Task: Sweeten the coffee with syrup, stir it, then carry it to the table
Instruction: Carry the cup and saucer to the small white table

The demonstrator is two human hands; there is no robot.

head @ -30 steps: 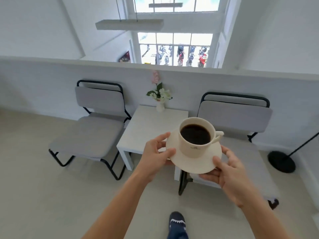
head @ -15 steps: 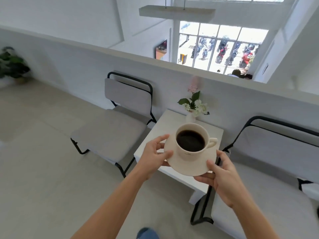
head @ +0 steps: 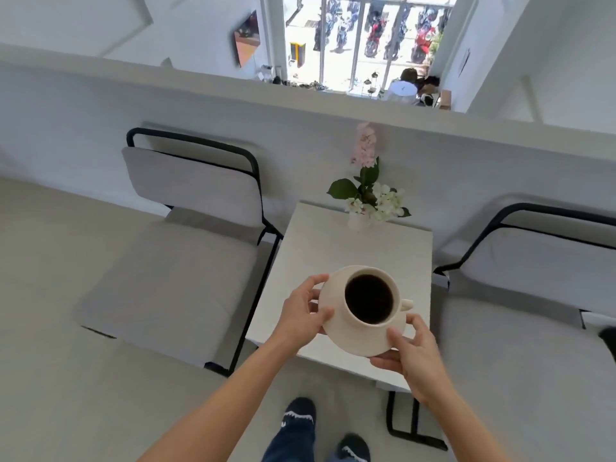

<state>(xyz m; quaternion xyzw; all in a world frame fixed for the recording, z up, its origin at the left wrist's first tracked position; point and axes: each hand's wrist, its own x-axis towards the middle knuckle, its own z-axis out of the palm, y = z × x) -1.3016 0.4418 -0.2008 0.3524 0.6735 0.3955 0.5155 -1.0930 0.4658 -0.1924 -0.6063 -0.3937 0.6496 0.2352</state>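
A cream cup point(head: 353, 323) full of black coffee stands on a cream saucer point(head: 358, 341), its handle pointing right. My left hand point(head: 305, 313) grips the saucer's left rim and my right hand point(head: 411, 353) grips its front right rim. Cup and saucer hover over the near half of a small white square table point(head: 353, 251). No syrup or spoon is in sight.
A white vase of flowers point(head: 366, 205) stands at the table's far edge. Grey cushioned chairs with black frames flank it, one on the left point(head: 180, 261) and one on the right point(head: 533, 295). A low white wall runs behind. My feet show at the bottom.
I have come closer to the table and now look down on it. The cup and saucer, held by both hands throughout, have moved from in front of the table to above its near half.
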